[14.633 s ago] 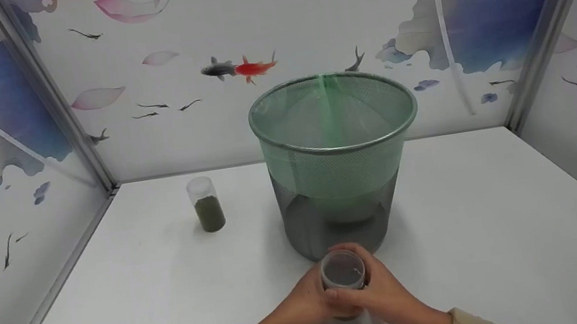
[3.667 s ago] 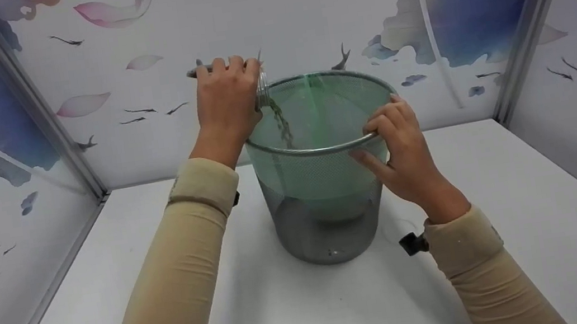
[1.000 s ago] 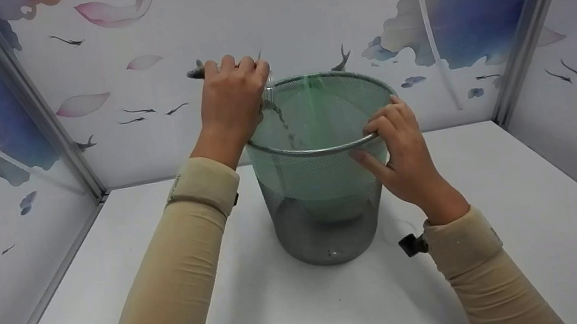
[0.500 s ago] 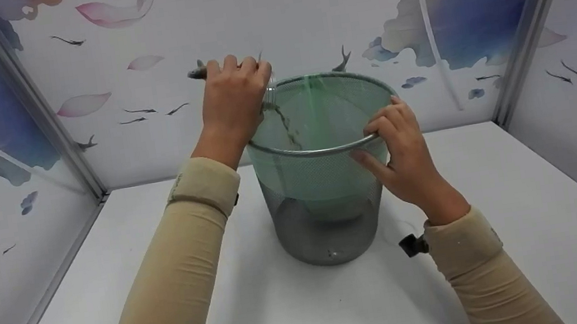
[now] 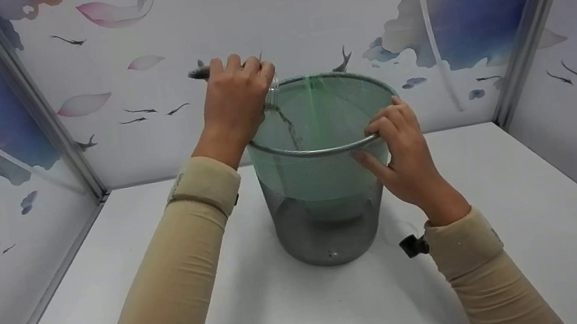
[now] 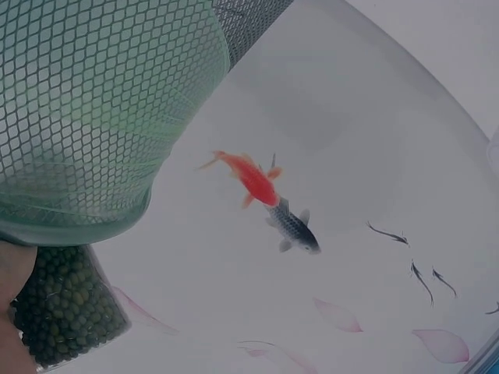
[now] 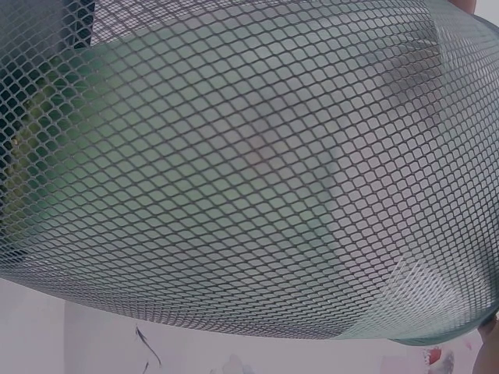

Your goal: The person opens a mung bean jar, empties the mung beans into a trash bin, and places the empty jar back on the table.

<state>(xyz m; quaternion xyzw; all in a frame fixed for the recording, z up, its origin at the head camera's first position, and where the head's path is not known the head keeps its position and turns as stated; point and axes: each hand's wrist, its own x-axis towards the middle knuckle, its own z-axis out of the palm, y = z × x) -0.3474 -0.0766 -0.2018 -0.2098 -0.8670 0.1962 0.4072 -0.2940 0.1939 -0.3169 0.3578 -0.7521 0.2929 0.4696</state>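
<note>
In the head view my left hand (image 5: 234, 99) grips a clear jar (image 5: 273, 93), tipped on its side over the left rim of a wire mesh bin (image 5: 328, 241). A thin stream of small green beans (image 5: 287, 122) falls from its mouth into the bin. The left wrist view shows beans, like mung beans, in the jar (image 6: 70, 308). A thin green bag (image 5: 318, 174) lines the bin's upper part. My right hand (image 5: 405, 151) holds the rim at the right, fingers over the edge and thumb outside. Through the mesh in the right wrist view, the bag (image 7: 210, 179) shows.
The bin stands on a white table (image 5: 310, 317) inside a booth with printed panels (image 5: 179, 25). Metal posts (image 5: 26, 103) mark the corners. A small black wrist camera (image 5: 413, 245) sits by the right cuff.
Earlier, both hands held a cup-like vessel before the bin while a bean jar stood at left. Since pouring began, my left hand has shifted slightly right; my right hand stays on the rim.
</note>
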